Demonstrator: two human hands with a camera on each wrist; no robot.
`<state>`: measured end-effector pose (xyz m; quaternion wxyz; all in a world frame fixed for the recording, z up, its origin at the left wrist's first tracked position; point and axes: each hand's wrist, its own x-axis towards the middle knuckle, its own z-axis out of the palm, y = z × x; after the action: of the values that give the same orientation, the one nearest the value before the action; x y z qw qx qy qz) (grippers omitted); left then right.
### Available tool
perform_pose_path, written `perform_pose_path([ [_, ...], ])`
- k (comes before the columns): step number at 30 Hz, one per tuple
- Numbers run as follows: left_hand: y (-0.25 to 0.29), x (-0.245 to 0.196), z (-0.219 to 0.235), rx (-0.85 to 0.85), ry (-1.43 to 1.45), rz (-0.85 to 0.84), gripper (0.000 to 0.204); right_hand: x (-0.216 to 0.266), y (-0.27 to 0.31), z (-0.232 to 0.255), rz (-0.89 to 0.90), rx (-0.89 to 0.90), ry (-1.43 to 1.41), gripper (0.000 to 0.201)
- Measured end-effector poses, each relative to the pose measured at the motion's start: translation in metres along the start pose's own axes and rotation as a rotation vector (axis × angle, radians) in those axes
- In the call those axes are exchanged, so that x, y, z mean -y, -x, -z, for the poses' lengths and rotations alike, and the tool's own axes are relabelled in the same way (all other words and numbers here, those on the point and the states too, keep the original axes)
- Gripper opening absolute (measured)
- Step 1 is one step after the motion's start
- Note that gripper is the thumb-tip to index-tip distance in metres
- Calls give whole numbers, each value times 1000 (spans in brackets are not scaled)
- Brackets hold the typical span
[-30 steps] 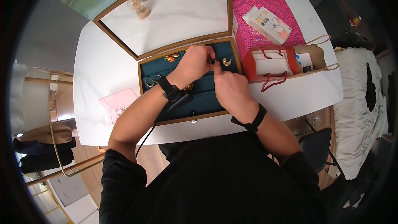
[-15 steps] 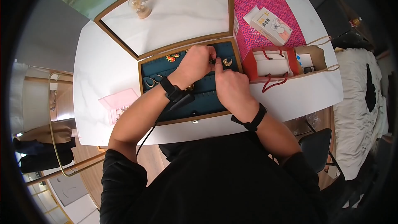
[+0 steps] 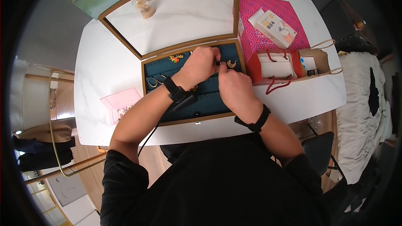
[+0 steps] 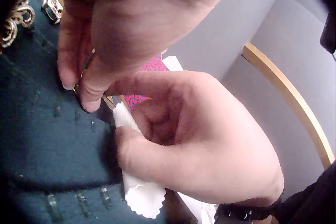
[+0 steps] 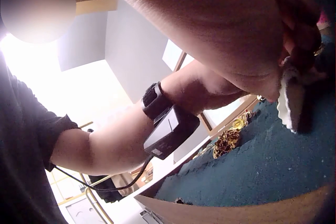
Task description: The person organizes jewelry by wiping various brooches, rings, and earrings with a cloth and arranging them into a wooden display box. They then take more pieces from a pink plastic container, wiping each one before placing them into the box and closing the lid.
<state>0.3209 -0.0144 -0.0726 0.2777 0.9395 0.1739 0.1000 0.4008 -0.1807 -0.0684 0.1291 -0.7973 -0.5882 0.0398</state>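
A wooden jewelry box (image 3: pixel 191 121) with teal lining stands open on the table. Over its far right part, my left hand (image 3: pixel 197 66) pinches a small gold-edged piece of jewelry (image 4: pixel 77 88) between thumb and finger; most of it is hidden. Close beside it, my right hand (image 3: pixel 236 88) holds a white scalloped-edged wipe (image 4: pixel 145 200) between thumb and fingers. A gold hoop earring (image 3: pixel 231 64) lies just right of the fingertips. Silver hoops (image 3: pixel 153 82) and an orange-red ornament (image 3: pixel 176 58) sit on the left side. A tangled gold piece (image 5: pixel 227 143) shows in the right wrist view.
The glass-fronted lid (image 3: pixel 238 16) is raised behind the box. To the right stand a red paper bag (image 3: pixel 254 68) with rope handles and a small white carton (image 3: pixel 275 28) on a pink patterned bag (image 3: pixel 298 21). A pink case (image 3: pixel 121 99) lies open at the left.
The head view has shifted slightly, moving the box a little to the right in the picture. Both hands keep to the same spot over the box, with hardly any movement.
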Motion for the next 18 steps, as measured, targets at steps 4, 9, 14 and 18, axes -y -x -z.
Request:
perform_pose_path([
  [4,0,-2,2,28,10,17,26,1,6,0,13,2,-18,52],
  [9,0,-5,5,44,46,35,29,1,6,-4,56,-44,20,49],
  [14,0,-4,4,35,46,12,30,1,5,-2,-2,68,-30,60],
  [18,0,-2,3,22,54,-13,31,-1,7,1,-20,109,-56,65],
])
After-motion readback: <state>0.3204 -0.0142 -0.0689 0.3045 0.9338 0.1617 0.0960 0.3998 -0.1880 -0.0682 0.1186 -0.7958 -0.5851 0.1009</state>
